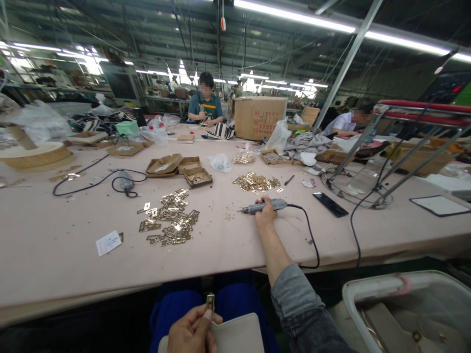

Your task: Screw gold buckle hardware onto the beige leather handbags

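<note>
My right hand [266, 214] is wrapped round a grey corded electric screwdriver [279, 204], its tip pointing left over the table. Just beyond that tip lies a small scatter of tiny screws [230, 214]. Low in the view, over my lap, my left hand [193, 329] pinches a small gold metal plate [210, 300] with a rectangular slot, held upright between thumb and fingers. A beige leather-like panel [241, 334] lies against that hand on my lap; whether the fingers also grip it is hidden.
Loose gold plates [172, 223] form a pile at centre left, with another heap of gold parts [255, 182] farther back. A phone [330, 204], a metal stand [353, 184] and a white bin [401, 284] are at right. Co-workers [206, 103] sit across the table.
</note>
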Tool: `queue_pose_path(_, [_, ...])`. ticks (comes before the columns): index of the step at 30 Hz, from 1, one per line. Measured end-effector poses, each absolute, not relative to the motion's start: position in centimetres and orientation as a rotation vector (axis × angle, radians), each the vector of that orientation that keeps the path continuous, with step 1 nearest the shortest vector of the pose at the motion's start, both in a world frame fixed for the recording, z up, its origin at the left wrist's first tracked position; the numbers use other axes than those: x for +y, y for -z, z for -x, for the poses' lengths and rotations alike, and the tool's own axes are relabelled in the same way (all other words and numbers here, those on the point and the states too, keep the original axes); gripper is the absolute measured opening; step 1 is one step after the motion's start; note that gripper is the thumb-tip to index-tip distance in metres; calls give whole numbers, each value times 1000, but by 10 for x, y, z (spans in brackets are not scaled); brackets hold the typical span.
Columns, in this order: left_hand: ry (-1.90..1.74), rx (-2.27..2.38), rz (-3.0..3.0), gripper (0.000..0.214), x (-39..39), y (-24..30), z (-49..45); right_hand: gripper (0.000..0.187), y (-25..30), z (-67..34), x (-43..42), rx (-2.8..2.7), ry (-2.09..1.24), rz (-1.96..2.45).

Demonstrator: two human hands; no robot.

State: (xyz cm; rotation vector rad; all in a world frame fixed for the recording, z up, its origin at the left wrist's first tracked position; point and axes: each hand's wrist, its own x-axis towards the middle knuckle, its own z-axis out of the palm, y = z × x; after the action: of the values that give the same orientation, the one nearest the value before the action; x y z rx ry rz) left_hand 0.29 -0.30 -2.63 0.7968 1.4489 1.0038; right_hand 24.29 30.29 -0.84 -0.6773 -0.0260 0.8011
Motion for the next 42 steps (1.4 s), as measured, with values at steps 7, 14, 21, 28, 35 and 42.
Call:
queue_pose_path(7, [-1008, 1423, -778, 66, -5, 28, -1, 33, 7, -244, 302, -15, -811, 657])
queue_pose_path(14, [-1022, 1330, -733, 67, -4, 29, 0, 24, -8, -248, 283, 7, -882, 622])
queue_pose_path(21, [-959, 1383, -773, 57, -4, 26, -1, 19, -40, -244, 218, -83, -1029, 590])
queue_pose_path(28, [-1005, 1265, -706, 39, -5, 10, 0, 19, -42, -212, 114, -230, -1253, 584])
queue_pose_path(35, [-1031, 1220, -651, 31, -9, 9, 1, 28, -22, -170, 56, -267, -1368, 704])
queue_pose_path(42, [-1033, 1207, -673, 28, -11, 7, 2, 30, -14, -152, 51, -298, -1352, 729])
